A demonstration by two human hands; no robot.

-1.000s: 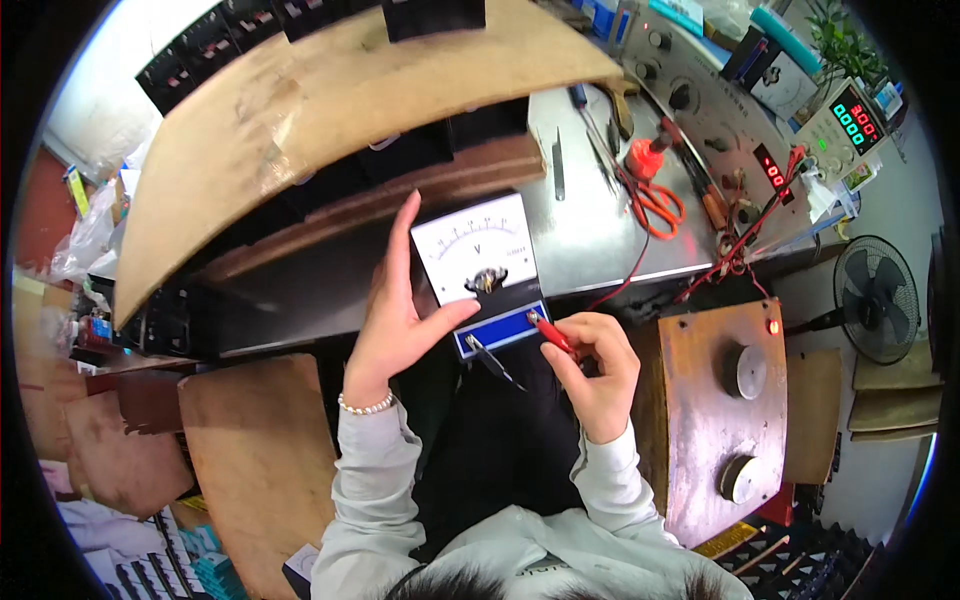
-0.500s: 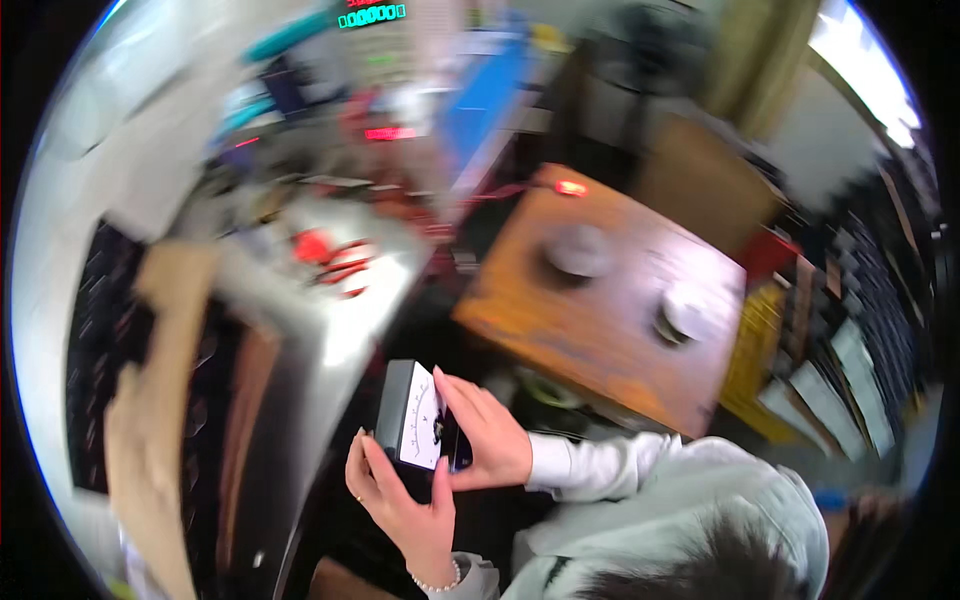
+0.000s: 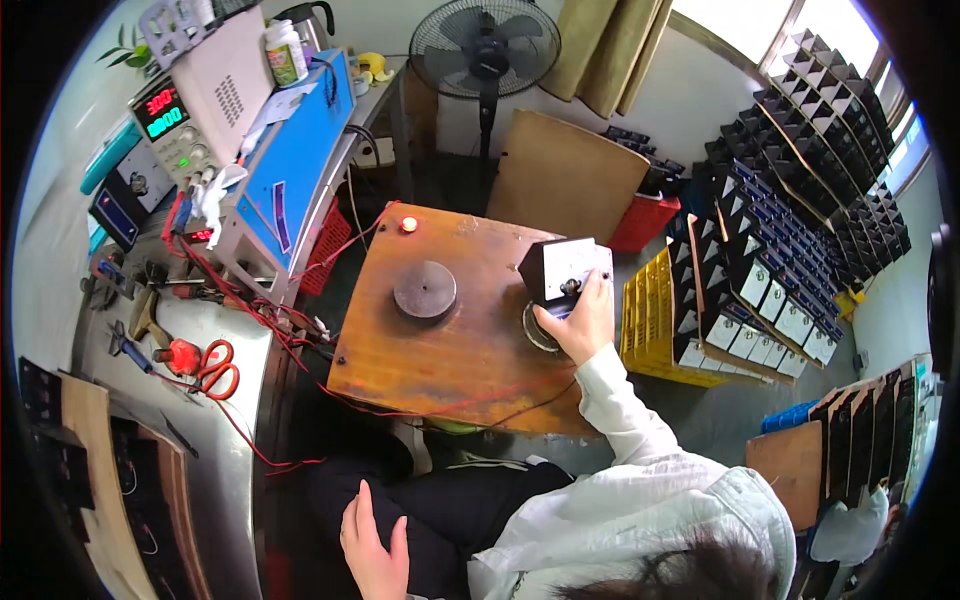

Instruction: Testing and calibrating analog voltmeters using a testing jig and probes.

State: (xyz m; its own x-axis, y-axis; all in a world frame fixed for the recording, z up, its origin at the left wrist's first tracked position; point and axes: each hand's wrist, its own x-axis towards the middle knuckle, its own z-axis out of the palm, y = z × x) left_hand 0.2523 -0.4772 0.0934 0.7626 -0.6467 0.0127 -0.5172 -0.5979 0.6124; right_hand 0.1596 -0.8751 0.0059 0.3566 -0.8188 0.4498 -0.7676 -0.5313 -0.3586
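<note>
My right hand [image 3: 588, 318] grips an analog panel meter [image 3: 570, 262] with a white face and a dark box-shaped body. It is at the right part of a worn wooden table [image 3: 480, 350], over a round metal piece [image 3: 541, 330] that it mostly hides. Whether the meter rests on that piece I cannot tell. To its left on the tabletop sits a round grey metal block [image 3: 425, 290] with a small hole in its middle. My left hand [image 3: 373, 550] is over my lap, fingers apart, holding nothing.
A lit red lamp [image 3: 409, 225] is at the table's far left corner. Red wires [image 3: 440, 412] cross its near edge. Red-handled scissors [image 3: 218, 372] lie on the metal bench at left, below a power supply [image 3: 180, 130]. Stacked meters [image 3: 770, 290] and a yellow crate [image 3: 650, 320] stand at right.
The meter, held in both hands near the bench, is now over the wooden table in my right hand alone. My left hand has let go and moved down. The view has shifted.
</note>
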